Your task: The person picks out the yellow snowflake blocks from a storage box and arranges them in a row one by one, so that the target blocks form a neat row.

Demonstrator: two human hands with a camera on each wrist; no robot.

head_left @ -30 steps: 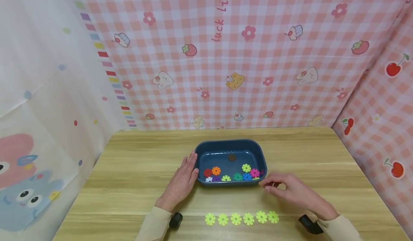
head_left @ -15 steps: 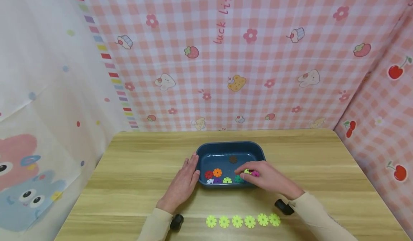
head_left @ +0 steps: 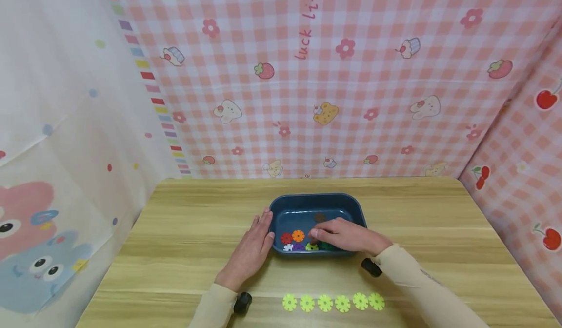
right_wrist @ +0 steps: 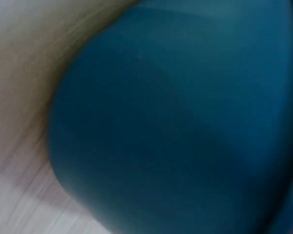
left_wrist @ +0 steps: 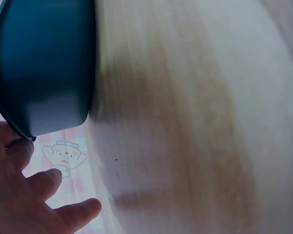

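Note:
A dark blue rectangular tub (head_left: 316, 198) sits on the table, holding several notched plastic snowflake discs. Among them are a red disc (head_left: 286, 238), an orange disc (head_left: 298, 235), a white disc (head_left: 288, 247) and a yellow-green disc (head_left: 311, 247). My left hand (head_left: 249, 250) rests with extended fingers against the tub's left side; the left wrist view shows those fingers (left_wrist: 46, 183) by the rim. Over the tub's right part, my right hand (head_left: 344, 234) reaches in with bent fingers. Its fingertips are low among the discs, and what they pinch, if anything, is hidden.
A row of several yellow-green discs (head_left: 325, 303) lies on the wooden table (head_left: 197, 211) in front of the tub. Black wrist devices (head_left: 243, 303) sit at both cuffs. A pink checked cloth (head_left: 281, 89) hangs behind the table.
My right hand has moved left from the tub's front right corner into the tub, covering the discs on the right. The left hand has stayed against the tub's side.

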